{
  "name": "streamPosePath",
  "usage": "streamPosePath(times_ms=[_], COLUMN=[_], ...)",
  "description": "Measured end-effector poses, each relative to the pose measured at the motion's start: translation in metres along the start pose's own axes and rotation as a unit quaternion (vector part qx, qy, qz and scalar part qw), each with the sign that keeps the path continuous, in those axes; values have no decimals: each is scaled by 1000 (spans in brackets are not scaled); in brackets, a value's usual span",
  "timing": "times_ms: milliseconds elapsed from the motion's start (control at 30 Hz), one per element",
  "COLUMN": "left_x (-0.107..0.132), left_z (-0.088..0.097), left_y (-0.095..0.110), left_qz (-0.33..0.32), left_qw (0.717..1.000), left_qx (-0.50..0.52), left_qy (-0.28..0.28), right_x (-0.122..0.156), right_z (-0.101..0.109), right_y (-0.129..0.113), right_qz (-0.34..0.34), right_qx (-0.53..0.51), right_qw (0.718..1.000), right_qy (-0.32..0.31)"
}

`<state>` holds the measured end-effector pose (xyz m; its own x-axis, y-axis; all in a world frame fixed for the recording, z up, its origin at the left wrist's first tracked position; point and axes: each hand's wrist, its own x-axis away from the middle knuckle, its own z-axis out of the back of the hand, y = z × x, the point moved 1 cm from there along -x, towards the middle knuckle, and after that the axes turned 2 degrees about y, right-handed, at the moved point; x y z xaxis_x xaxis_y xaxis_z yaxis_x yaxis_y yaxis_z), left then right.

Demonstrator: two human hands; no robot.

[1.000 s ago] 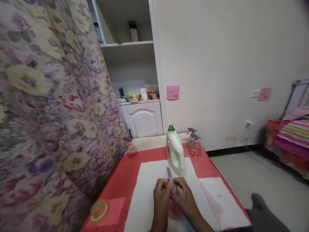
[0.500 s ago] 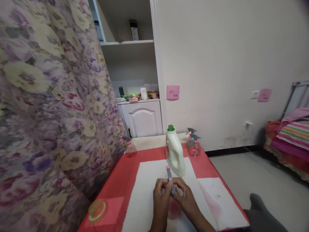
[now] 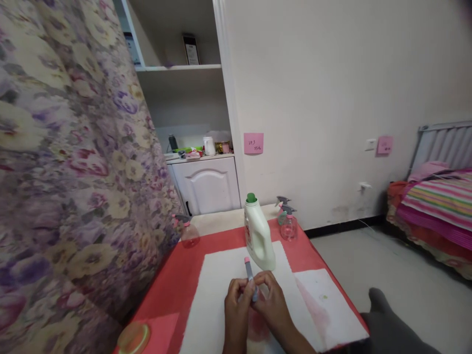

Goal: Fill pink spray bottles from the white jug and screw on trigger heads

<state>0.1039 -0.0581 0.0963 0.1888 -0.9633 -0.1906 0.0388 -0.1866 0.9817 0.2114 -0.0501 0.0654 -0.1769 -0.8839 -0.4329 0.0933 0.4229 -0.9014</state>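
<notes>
Both of my hands meet over the white sheet, pinching a short grey marker-like stick (image 3: 250, 270) with a pink end pointing away from me. My left hand (image 3: 236, 304) has its thumb and fingers closed on the middle of the stick. At its lower, bluish end, the closed fingertips of my right hand (image 3: 271, 301) are pressed; part of that end is hidden. Just beyond the hands stands a pale green jug (image 3: 261, 236) with a handle and a green top. Under the hands, the white sheet (image 3: 210, 290) shows a reddish stain.
Spray bottles stand at the table's back: one at the left (image 3: 190, 235), and a pink one (image 3: 288, 229) beside another at the right. A round yellowish lid-like thing (image 3: 133, 338) sits front left. A stained paper (image 3: 330, 305) lies right. A floral curtain (image 3: 81, 196) borders the left side.
The view has turned slightly to the right, so everything sits further left in the picture. My hands keep their pinch on the stick, with little other visible change.
</notes>
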Motion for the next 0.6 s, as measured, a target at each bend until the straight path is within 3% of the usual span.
streamPosePath(times_ms=[67, 233, 367, 433, 600], left_x=[0, 0, -3, -4, -3], left_z=[0, 0, 1, 1, 1], left_y=[1, 2, -5, -9, -7], left_qz=[5, 6, 7, 9, -2], left_qw=[1000, 1000, 1000, 1000, 1000], left_qx=[8, 8, -4, -13, -13], left_qy=[-9, -18, -19, -18, -20], right_x=[0, -1, -2, -1, -2], right_z=[-1, 4, 1, 0, 5], right_y=[1, -6, -3, -1, -4], right_qz=[-11, 10, -24, -37, 10], right_qx=[-1, -44, -22, -17, -42], right_qw=[1000, 997, 999, 999, 996], right_qy=[5, -67, 0, 5, -78])
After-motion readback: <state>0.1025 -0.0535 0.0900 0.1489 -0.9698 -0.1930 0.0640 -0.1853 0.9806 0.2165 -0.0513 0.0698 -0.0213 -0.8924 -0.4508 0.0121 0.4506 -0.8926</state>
